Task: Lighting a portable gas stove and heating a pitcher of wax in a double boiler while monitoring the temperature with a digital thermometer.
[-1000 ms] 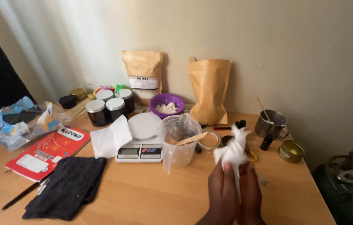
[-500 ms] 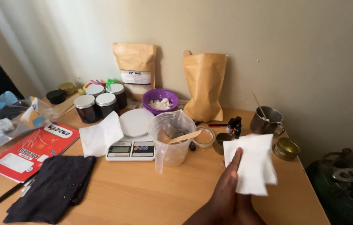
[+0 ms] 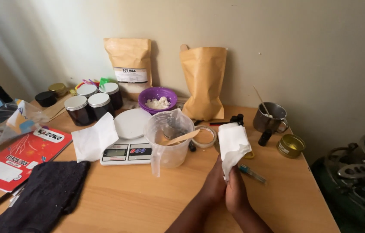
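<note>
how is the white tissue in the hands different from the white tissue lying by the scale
The tissue in the hands is held upright above the table, its lower end pinched between the left hand and right hand. The tissue by the scale lies loose and spread out, one edge resting on the scale; no hand touches it. It also looks wider. Both are white and creased.

Two tan paper pouches (image 3: 204, 82) against wall, left one with white label (image 3: 130, 75); grey screen (image 3: 116, 152) on white scale front; red booklet (image 3: 20, 157) at left.
</note>
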